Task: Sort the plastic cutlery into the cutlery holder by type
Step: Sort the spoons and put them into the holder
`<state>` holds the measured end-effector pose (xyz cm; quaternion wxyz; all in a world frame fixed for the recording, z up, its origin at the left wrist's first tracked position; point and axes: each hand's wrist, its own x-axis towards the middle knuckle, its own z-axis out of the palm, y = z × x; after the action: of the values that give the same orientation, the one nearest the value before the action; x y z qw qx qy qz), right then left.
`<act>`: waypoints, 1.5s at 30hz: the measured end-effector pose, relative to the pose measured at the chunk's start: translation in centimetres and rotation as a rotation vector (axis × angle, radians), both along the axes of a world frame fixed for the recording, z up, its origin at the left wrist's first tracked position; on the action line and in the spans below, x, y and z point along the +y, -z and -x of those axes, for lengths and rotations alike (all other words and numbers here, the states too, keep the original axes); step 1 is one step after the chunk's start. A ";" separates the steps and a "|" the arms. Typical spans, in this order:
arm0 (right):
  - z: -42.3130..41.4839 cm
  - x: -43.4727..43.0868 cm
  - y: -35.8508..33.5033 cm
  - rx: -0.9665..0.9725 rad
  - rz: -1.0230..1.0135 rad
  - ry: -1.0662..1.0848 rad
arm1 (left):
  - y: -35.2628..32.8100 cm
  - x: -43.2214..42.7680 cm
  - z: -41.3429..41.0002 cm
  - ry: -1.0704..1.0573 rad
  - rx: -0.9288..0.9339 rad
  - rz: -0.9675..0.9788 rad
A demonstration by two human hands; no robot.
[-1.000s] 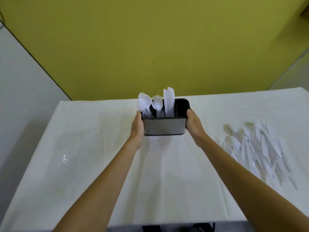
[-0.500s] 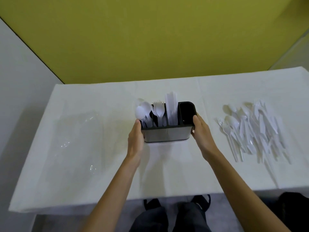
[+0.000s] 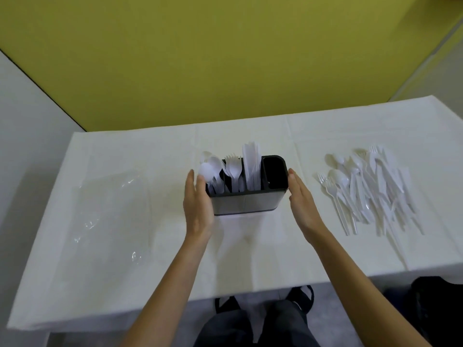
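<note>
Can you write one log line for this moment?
left hand open beside cutlery holder | right hand open beside it | rightmost compartment empty | loose cutlery piled on table

A plain indoor room, its sort unclear: a white-clothed table (image 3: pixel 250 251) against a far yellow wall (image 3: pixel 225 58), a white wall (image 3: pixel 27 126) left

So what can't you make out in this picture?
Head view:
- Cutlery holder, right-end compartment: dark inside, bottom unseen.
- Loose cutlery pile: white pieces overlap, so no count by type.
- Clear plastic: see-through, outline unclear.
- Left hand and right hand: whether the palms touch the holder, hidden by the hands themselves.
- Dark object: cut off by the lower right edge.
</note>
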<state>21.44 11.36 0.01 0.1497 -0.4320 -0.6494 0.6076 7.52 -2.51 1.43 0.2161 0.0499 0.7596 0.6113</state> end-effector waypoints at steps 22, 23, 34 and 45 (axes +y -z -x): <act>-16.9 13.8 0.2 -0.249 -0.366 0.191 | -1.7 19.5 -12.7 0.727 0.584 0.230; -17.0 14.7 0.2 -0.255 -0.378 0.171 | -1.0 20.4 -13.1 0.751 0.545 0.279; -13.0 21.0 1.8 -0.411 -0.508 -0.204 | 4.1 26.3 -15.4 0.828 0.405 0.814; -10.5 21.5 3.7 -0.706 -0.649 -0.311 | 5.0 26.0 -13.8 0.685 0.375 0.663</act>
<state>31.96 32.89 -3.69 -0.0451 -0.4405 -0.8726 0.2064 21.34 23.46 -3.54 0.2681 0.3335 0.8785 0.2122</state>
